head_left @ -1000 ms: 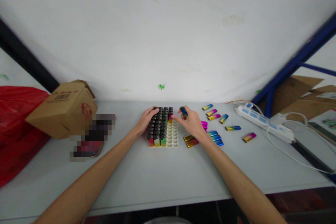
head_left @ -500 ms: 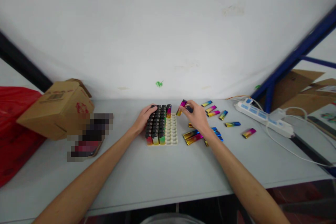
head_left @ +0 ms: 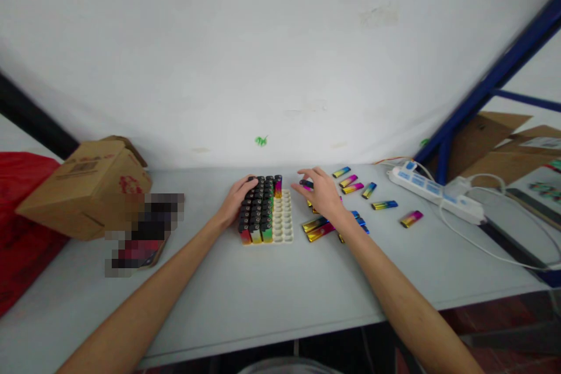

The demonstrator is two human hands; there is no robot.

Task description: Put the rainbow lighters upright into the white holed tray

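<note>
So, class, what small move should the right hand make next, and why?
Probably bring the lighter that the right hand seems to hold leftward to the tray and stand it in a bare slot. The hand is just right of the tray, whose right side shows bare slots, while the left hand rests against the upright lighters.
</note>
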